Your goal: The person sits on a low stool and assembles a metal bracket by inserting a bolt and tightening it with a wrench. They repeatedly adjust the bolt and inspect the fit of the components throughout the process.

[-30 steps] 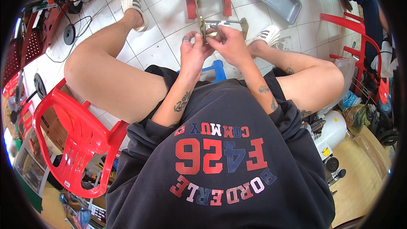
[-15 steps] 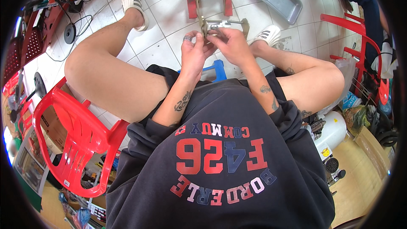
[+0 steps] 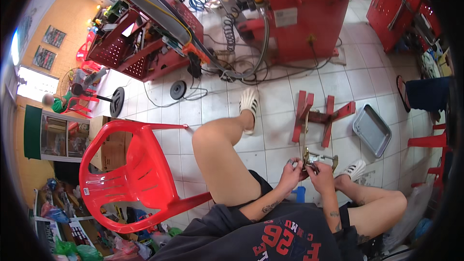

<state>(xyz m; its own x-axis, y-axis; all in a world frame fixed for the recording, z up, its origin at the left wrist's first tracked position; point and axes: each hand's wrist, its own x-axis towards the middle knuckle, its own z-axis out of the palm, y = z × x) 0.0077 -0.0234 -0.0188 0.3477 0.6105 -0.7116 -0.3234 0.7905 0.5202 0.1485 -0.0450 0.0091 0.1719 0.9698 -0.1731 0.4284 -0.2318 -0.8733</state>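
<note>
View: it swings up and left; the hands now sit lower right of the frame, not upper centre.
Machine: the red machine (image 3: 307, 31) comes into sight, upper centre.
Chair: the red chair (image 3: 153, 162) shows more fully, lower left.
Stand: the red stand (image 3: 316, 117) lies right of centre, just above the hands.
Tray: the grey tray (image 3: 371, 133), right of the frame, apart from the hands.
Metal part: the metal part (image 3: 306, 154) stays between the hands, lower right; handling seems uninterrupted, with no visible advance.
Left hand: the left hand (image 3: 289, 177) stays pinched narrow on it.
Right hand: the right hand (image 3: 322, 178) has bunched fingers there; whether they grip it, I cannot tell.
</note>
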